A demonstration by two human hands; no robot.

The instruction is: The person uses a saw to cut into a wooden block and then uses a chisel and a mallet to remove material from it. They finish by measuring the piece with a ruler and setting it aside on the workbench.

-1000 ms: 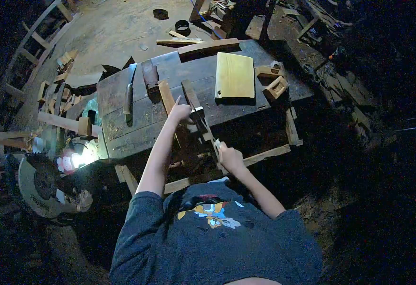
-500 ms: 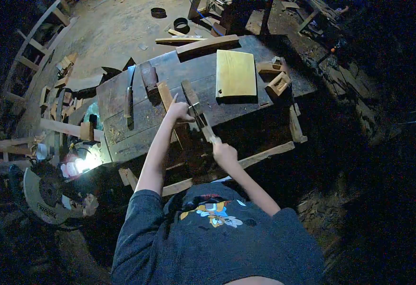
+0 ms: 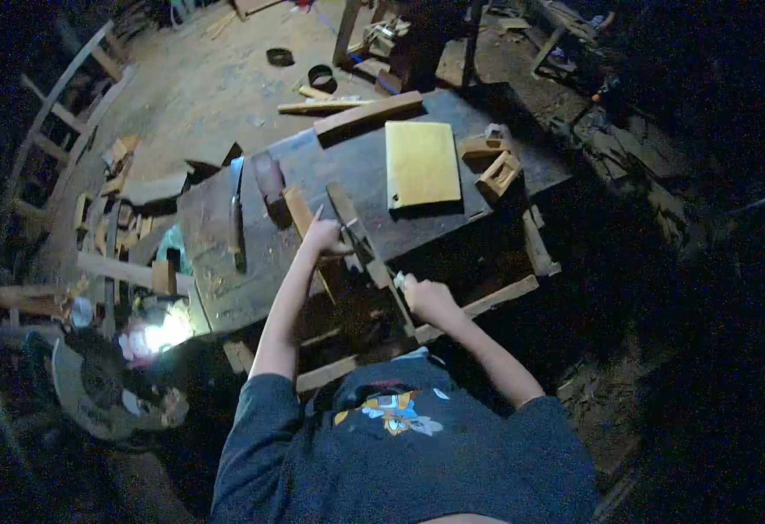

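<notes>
A dark wooden slat (image 3: pixel 345 208) lies on the worn workbench (image 3: pixel 225 288) and sticks out over its near edge. My left hand (image 3: pixel 322 237) presses down on this slat, one finger raised. My right hand (image 3: pixel 428 298) is closed around the pale handle of a hand tool that looks like a saw (image 3: pixel 381 272). Its blade runs up along the slat toward my left hand. A second, lighter wooden strip (image 3: pixel 299 210) lies just left of my left hand.
On the bench lie a yellow board (image 3: pixel 422 163), small wooden blocks (image 3: pixel 498 170), a long blade (image 3: pixel 236 205) and a plank (image 3: pixel 369 112) along the far edge. A bright lamp (image 3: pixel 160 332) and a circular saw (image 3: pixel 94 393) sit low left. Wood scraps litter the floor.
My right hand pushed the tool forward along the slat, then drew it back toward my body. My left hand stayed on the slat. The view shifted slightly.
</notes>
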